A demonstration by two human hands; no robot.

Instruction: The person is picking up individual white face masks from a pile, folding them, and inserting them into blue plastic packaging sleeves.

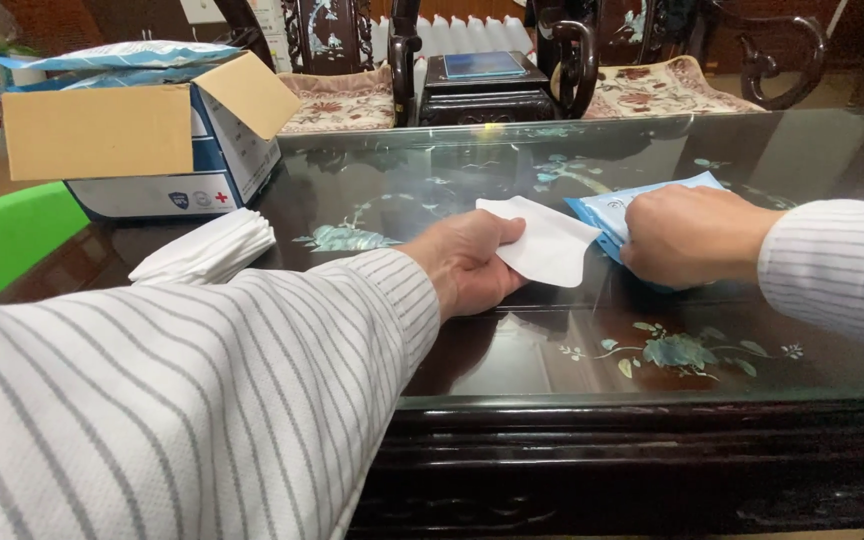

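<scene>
On dark glass-topped table (512,350): white mask (547,245), pinched in left hand (467,265), emerging leftward from blue wrapper (607,212), gripped closed by right hand (692,235).

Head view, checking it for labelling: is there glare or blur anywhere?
Head view: the glossy dark glass-topped table mirrors the room and both hands; the left hand and its flat white mask are sharp; the right hand on the light-blue plastic wrapper too; the near striped sleeve is slightly soft.
</scene>
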